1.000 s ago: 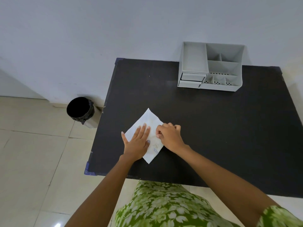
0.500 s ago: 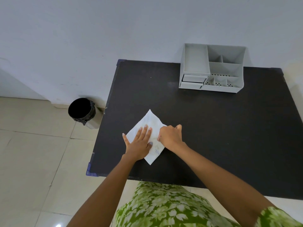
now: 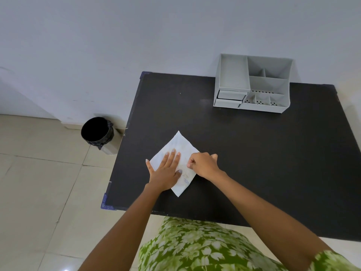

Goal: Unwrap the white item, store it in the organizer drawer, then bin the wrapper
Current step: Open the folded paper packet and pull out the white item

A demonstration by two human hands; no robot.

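Note:
A flat white wrapped item (image 3: 180,146) lies as a diamond on the black table (image 3: 254,153), near its left front. My left hand (image 3: 166,173) presses flat on its left half, fingers spread. My right hand (image 3: 204,165) pinches the wrapper's right edge with curled fingers. The grey organizer (image 3: 252,83) stands at the table's back edge against the wall; its two small drawers (image 3: 230,97) at the lower left are closed. A bin with a black liner (image 3: 97,132) stands on the floor left of the table.
A white wall runs behind the table. The floor at left is beige tile. The table's left front corner (image 3: 106,202) lies close to my left forearm. My green floral clothing shows at the bottom.
My right hand has shifted slightly along the wrapper's right edge, fingers curling tighter on it. The left hand stays pressed flat. The view drifted a little.

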